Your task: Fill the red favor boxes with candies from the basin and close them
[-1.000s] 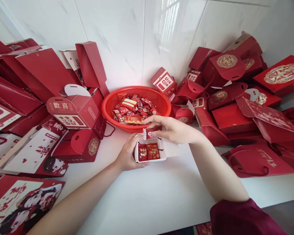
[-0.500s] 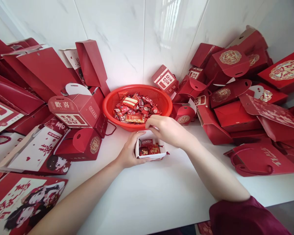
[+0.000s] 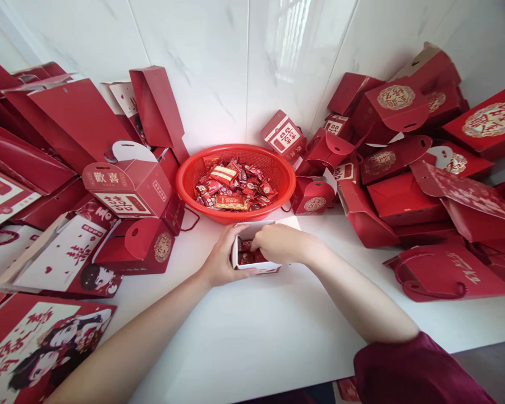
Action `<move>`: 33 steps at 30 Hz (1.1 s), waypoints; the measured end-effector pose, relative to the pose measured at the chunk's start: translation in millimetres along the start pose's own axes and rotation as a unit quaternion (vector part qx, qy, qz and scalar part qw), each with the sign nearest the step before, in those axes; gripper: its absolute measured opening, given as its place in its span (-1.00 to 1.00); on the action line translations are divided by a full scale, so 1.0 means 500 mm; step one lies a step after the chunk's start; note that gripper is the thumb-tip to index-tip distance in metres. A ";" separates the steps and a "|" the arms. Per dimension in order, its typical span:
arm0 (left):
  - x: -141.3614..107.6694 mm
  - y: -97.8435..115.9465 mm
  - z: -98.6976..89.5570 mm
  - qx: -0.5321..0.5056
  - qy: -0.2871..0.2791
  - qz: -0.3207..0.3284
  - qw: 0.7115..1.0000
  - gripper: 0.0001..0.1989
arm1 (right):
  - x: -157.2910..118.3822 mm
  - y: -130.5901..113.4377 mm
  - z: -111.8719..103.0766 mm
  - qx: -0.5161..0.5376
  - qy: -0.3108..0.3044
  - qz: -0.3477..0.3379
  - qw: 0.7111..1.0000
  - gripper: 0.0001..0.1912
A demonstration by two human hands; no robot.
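My left hand (image 3: 222, 259) grips the left side of a small open gift box (image 3: 266, 267), white inside, standing on the white table. Several red-wrapped sweets (image 3: 247, 258) lie in the box. Over the box's right side, my right hand (image 3: 280, 243) reaches in with its fingers curled together; the box hides the fingertips, and whatever they hold does not show. Just behind the box is a red plastic basket (image 3: 185, 193), heaped with wrapped sweets (image 3: 238, 185) in red, brown and gold.
Red gift bags (image 3: 73, 120) and boxes (image 3: 128, 188) crowd the left side. A pile of red boxes (image 3: 406, 199) fills the right, with a corded bag (image 3: 450, 272) in front. Behind the basket, one small box (image 3: 284, 134) leans against the tiled wall (image 3: 210, 67).
My right hand has moved from the basket's front edge down into the box. My left hand keeps its hold on the box in the same spot.
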State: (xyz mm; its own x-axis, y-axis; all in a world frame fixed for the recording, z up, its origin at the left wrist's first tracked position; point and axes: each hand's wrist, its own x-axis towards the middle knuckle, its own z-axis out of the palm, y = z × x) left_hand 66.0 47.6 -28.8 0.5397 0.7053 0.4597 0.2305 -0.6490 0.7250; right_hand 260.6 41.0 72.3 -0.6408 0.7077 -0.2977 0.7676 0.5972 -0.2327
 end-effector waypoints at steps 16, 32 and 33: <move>-0.002 -0.011 0.010 -0.105 0.005 -0.016 0.994 -0.03 | -0.127 0.121 0.093 0.256 0.509 0.054 0.820 -0.70; -0.077 0.019 -0.039 -0.379 0.067 -0.289 0.876 -0.47 | -0.116 0.096 0.192 0.268 0.280 -0.120 0.914 0.30; -0.077 0.020 -0.042 -0.370 0.058 -0.297 0.878 -0.52 | -0.116 0.091 0.194 0.283 0.275 -0.115 0.912 0.28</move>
State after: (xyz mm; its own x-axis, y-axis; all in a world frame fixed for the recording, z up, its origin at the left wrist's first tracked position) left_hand 30.8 19.9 -28.4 0.4066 0.9087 -0.0949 -0.1694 0.1771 0.9695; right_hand 334.2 -9.5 -10.9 -0.5757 0.7642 0.2910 0.3967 0.5722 -0.7178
